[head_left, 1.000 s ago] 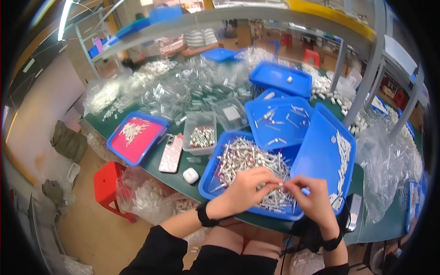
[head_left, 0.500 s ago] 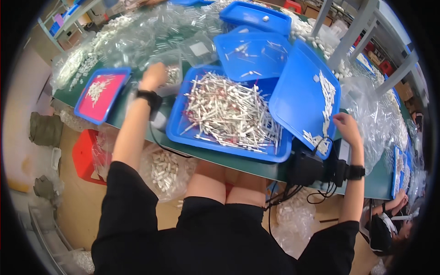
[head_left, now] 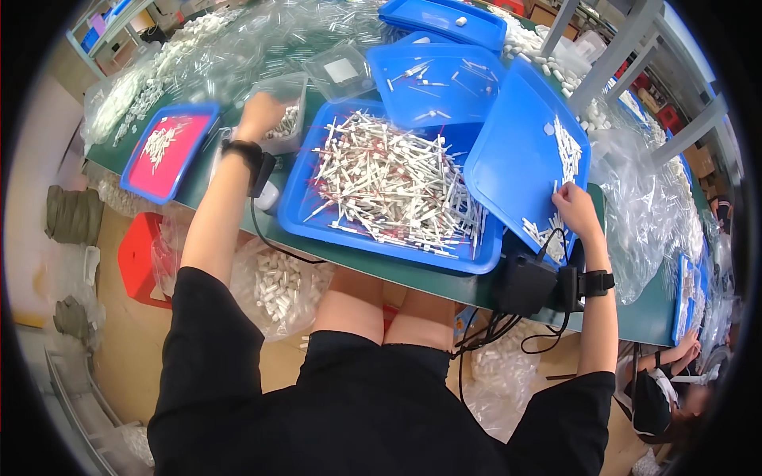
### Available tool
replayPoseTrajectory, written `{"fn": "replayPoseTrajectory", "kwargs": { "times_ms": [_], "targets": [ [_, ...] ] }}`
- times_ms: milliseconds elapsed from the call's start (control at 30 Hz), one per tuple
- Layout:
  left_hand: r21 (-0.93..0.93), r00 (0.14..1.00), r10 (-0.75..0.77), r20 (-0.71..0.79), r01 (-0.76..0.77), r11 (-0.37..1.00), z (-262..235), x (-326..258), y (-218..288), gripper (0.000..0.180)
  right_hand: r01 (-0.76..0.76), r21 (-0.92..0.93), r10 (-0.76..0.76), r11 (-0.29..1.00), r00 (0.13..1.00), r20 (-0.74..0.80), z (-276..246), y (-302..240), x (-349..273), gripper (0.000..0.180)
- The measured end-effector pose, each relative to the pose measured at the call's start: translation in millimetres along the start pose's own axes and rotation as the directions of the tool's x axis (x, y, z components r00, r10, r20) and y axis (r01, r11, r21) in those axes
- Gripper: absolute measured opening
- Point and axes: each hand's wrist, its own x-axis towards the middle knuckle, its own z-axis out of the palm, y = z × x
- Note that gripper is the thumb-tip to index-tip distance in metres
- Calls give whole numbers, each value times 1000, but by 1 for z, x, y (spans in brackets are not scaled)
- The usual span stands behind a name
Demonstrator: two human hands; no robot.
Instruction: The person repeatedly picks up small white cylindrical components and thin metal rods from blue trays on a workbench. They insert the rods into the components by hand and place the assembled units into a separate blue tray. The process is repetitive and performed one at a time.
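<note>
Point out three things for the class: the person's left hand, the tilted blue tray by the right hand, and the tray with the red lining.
left hand [head_left: 260, 111]: head view, back of the hand.
tilted blue tray [head_left: 514, 163]: head view, bare inner floor.
red-lined tray [head_left: 176, 163]: head view, bare red lining.

Left hand [head_left: 260, 113] reaches into a clear plastic tub [head_left: 287, 119], upper left of centre; fingers hidden, grip unclear. Right hand [head_left: 575, 209] rests on the lower edge of a tilted blue tray [head_left: 516, 159], right of centre, fingertips among small white pieces. Between them a large blue tray [head_left: 305, 206] holds a heap of white sticks [head_left: 393, 186]. Far left: a smaller blue tray with red liner [head_left: 171, 155].
</note>
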Motion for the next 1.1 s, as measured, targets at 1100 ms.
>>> {"fn": "replayPoseTrajectory", "kwargs": {
  "times_ms": [1100],
  "targets": [
    [-607, 667, 636, -388, -704, 368, -68, -257, 195, 24, 231, 834, -206, 502, 968, -145, -60, -177, -153, 10]
  ]
}}
